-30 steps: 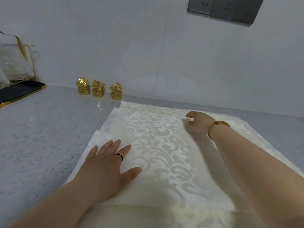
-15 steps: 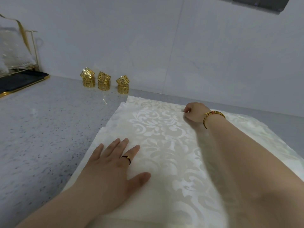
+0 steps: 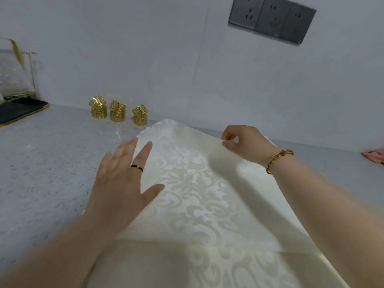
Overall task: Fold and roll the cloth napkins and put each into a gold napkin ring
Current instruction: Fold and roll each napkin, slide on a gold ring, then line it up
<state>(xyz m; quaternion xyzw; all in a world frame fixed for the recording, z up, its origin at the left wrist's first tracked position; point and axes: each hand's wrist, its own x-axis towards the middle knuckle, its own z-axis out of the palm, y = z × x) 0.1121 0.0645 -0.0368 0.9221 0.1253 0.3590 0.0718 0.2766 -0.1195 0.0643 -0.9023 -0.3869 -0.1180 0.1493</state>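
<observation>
A cream damask napkin (image 3: 193, 196) lies spread on the speckled grey counter (image 3: 47, 163) in front of me. My right hand (image 3: 245, 142) pinches the napkin's far edge between thumb and fingers and holds it lifted off the counter. My left hand (image 3: 122, 175) hovers with straight, spread fingers over the napkin's left side. Gold napkin rings (image 3: 117, 112) stand in three small stacks of two by the wall, left of the napkin's far corner.
A black tray with a gold-framed rack (image 3: 16, 96) stands at the far left. Something pink (image 3: 374, 156) lies at the right edge of the counter. The wall carries grey sockets (image 3: 272, 19) above.
My right hand has pinched and raised the napkin's far edge toward me. My left hand has lifted off the cloth, where it lay flat before.
</observation>
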